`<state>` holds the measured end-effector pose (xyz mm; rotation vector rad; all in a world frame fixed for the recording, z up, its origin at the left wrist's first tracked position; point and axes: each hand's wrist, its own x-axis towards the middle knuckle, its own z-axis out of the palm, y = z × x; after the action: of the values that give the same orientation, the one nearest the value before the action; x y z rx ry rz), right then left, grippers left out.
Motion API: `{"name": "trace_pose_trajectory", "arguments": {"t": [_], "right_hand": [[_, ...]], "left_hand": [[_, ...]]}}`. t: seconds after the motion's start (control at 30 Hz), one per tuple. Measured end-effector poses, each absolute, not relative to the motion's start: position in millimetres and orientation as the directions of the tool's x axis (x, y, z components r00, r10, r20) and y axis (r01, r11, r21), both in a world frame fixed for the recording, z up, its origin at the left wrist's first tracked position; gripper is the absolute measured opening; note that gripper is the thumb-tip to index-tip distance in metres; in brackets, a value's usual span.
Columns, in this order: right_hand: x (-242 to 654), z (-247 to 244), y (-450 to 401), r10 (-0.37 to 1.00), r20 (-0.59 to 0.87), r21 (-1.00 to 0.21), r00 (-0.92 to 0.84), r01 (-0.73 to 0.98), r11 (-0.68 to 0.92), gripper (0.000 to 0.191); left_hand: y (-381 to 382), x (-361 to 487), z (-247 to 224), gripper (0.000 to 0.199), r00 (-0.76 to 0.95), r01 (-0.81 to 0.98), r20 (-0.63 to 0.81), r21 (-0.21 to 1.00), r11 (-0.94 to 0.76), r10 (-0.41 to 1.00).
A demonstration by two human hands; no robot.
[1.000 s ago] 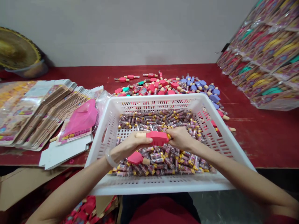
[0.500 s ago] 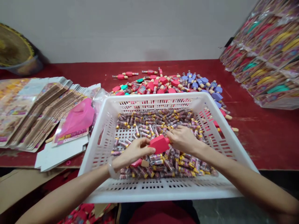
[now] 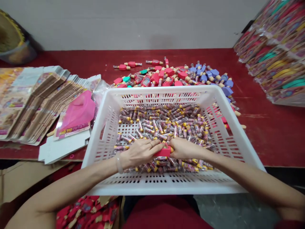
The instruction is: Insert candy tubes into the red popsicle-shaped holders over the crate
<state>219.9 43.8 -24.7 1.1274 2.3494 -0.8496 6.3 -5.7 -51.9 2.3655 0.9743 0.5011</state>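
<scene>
A red popsicle-shaped block (image 3: 164, 151) is held just above the basket's contents. My left hand (image 3: 142, 150) is closed around its left side, fingers laid over the top. My right hand (image 3: 183, 148) pinches the block's right end, where a bit of yellow shows, like the end of one of the small tubes; the fingers hide most of it. Below both hands lie many small clear-wrapped tubes (image 3: 152, 130) with yellow ends, inside a white slotted plastic basket (image 3: 164, 189).
Behind the basket, red, blue and green popsicle-shaped pieces (image 3: 166, 76) are heaped on the red table (image 3: 259, 133). Printed cards (image 3: 45, 108) and a pink plastic piece (image 3: 79, 109) lie left. Packed goods (image 3: 281, 57) are stacked at right. More red pieces (image 3: 88, 210) sit below the table.
My left hand has turned over the red block, covering more of it. My right hand has come down to its right end. A second red piece under my left hand is now hidden.
</scene>
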Motion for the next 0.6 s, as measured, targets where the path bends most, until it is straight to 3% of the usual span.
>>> {"name": "trace_pose_trajectory", "arguments": {"t": [0.03, 0.1, 0.17, 0.23, 0.27, 0.33, 0.4, 0.47, 0.53, 0.6], "right_hand": [[222, -25, 48, 0.492, -0.633, -0.423, -0.598, 0.799, 0.427, 0.014], [228, -24, 54, 0.462, -0.61, -0.484, -0.644, 0.764, 0.426, 0.014], [235, -17, 58, 0.559, -0.438, -0.418, -0.704, 0.71, 0.567, 0.023], [242, -9, 60, 0.61, -0.255, -0.357, -0.75, 0.66, 0.662, 0.028], [244, -7, 61, 0.612, -0.209, -0.384, -0.762, 0.64, 0.665, 0.025], [245, -7, 63, 0.596, -0.245, -0.57, -0.765, 0.611, 0.549, 0.021], [244, -14, 66, 0.522, -0.423, -0.764, -0.741, 0.601, 0.235, 0.045], [242, -24, 70, 0.395, -0.593, -0.785, -0.701, 0.613, -0.092, 0.062], [243, -31, 74, 0.422, -0.584, -0.796, -0.693, 0.591, -0.13, 0.064], [243, -32, 74, 0.596, -0.385, -0.846, -0.705, 0.528, 0.079, 0.056]], "left_hand": [[-3, 6, -56, 0.034, 0.673, 0.542, 0.114, 0.596, -0.592, 0.731], [2, 5, -61, 0.039, 0.573, 0.583, 0.01, 0.698, -0.416, 0.82], [4, 2, -62, 0.048, 0.481, 0.548, -0.167, 0.824, -0.147, 0.86], [4, -1, -61, 0.05, 0.512, 0.494, -0.31, 0.869, 0.021, 0.801], [4, -3, -61, 0.047, 0.542, 0.489, -0.314, 0.872, 0.011, 0.78], [5, -6, -60, 0.038, 0.545, 0.528, -0.156, 0.827, -0.193, 0.824], [7, -10, -61, 0.032, 0.521, 0.59, 0.12, 0.664, -0.458, 0.845], [11, -13, -62, 0.033, 0.538, 0.631, 0.233, 0.525, -0.571, 0.81], [16, -15, -59, 0.031, 0.544, 0.65, 0.116, 0.569, -0.504, 0.831], [20, -16, -53, 0.034, 0.535, 0.647, -0.096, 0.685, -0.334, 0.839]]}}
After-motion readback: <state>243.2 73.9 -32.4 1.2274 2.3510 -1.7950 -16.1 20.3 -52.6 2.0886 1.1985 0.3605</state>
